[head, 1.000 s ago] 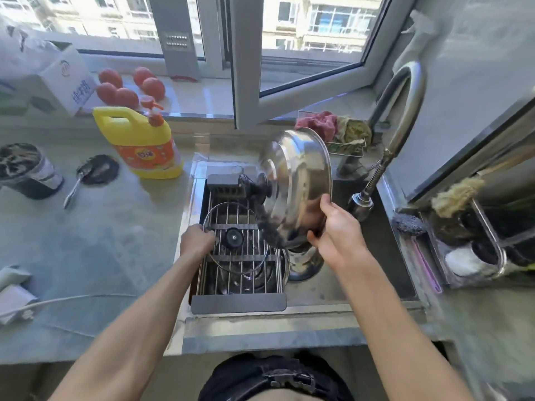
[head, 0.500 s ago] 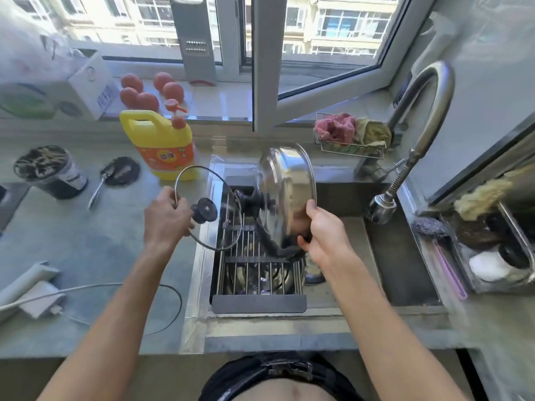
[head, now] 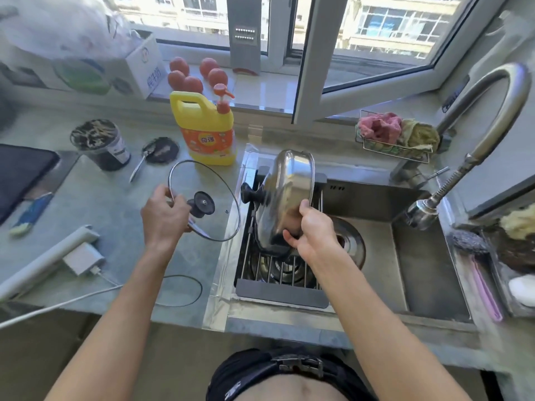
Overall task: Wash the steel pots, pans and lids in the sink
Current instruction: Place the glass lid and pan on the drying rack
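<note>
My right hand (head: 311,233) grips the rim of a domed steel lid (head: 285,198) with a black knob, held on edge above the drying rack (head: 278,293) that spans the left part of the sink (head: 428,270). My left hand (head: 163,217) holds a glass lid (head: 215,186) by its rim over the counter, left of the sink; its black knob faces up. Under the rack bars a steel pot (head: 278,270) shows dimly. Another round steel piece (head: 351,241) lies on the sink floor behind my right hand.
A yellow detergent bottle (head: 207,131) stands behind the glass lid. A curved tap with a spray head (head: 424,211) hangs over the sink's right side. A dark cup (head: 101,144), a spoon (head: 139,166), a charger and cable (head: 84,260) lie on the left counter. Scrubbers (head: 466,241) sit at right.
My left hand has lifted the glass lid off the rack and carried it left over the counter. The steel lid stays in my right hand, turned more edge-on.
</note>
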Demonstrator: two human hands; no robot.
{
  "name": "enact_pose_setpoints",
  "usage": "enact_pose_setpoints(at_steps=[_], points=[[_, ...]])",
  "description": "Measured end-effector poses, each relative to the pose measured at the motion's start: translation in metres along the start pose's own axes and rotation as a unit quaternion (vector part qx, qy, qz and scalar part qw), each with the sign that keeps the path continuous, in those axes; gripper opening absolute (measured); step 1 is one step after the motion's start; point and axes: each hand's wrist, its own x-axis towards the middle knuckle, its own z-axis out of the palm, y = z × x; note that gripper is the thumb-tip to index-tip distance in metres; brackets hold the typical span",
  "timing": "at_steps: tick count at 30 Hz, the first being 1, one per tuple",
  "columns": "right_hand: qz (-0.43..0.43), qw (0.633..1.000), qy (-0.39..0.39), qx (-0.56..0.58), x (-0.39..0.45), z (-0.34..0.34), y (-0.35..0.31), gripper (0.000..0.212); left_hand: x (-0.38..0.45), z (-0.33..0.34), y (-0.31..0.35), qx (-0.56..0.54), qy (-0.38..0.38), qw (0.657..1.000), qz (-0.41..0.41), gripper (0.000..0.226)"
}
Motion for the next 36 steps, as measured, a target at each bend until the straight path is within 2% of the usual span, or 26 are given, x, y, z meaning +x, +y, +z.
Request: enact_pose_setpoints(at_steps=[3,6,10,13,16,20,24,28,30,36], points=[[-0.013,0.995,-0.073,-0.062,-0.006,0.006,0.001,0.021,0.0,0.0,0.0,-0.008,0.001,1.0,-0.001,0.007],[-0.024,0.975,-0.146,-0.163,-0.007,0.012,0.004,0.027,0.001,-0.001,0.001,-0.004,0.001,1.0,0.003,0.008],[-0.064,0.947,-0.162,-0.271,-0.005,0.021,0.008,0.017,-0.002,-0.012,0.0,0.022,0.013,0.999,0.03,0.009],[-0.074,0.937,-0.166,-0.297,0.002,0.023,0.016,0.029,-0.006,-0.025,0.003,0.023,0.032,0.998,0.048,0.009],[-0.081,0.95,-0.145,-0.263,0.002,0.027,0.024,0.025,-0.008,-0.038,0.011,-0.004,0.052,0.997,0.049,0.008],[-0.075,0.981,-0.125,-0.131,-0.004,0.033,0.026,0.02,-0.016,-0.046,0.018,-0.043,0.068,0.996,0.042,0.005],[-0.06,0.987,-0.142,-0.035,-0.008,0.034,0.019,0.023,-0.018,-0.05,0.018,-0.094,0.071,0.993,0.022,0.004],[-0.039,0.98,-0.177,-0.077,-0.005,0.029,0.017,0.021,-0.017,-0.049,0.027,-0.183,0.072,0.981,-0.001,0.002],[-0.035,0.976,-0.188,-0.102,-0.003,0.028,0.015,0.023,-0.017,-0.049,0.032,-0.228,0.069,0.971,-0.011,0.01],[-0.021,0.967,-0.224,-0.119,-0.008,0.023,0.004,0.024,-0.021,-0.033,0.051,-0.34,0.0,0.938,-0.067,0.017]])
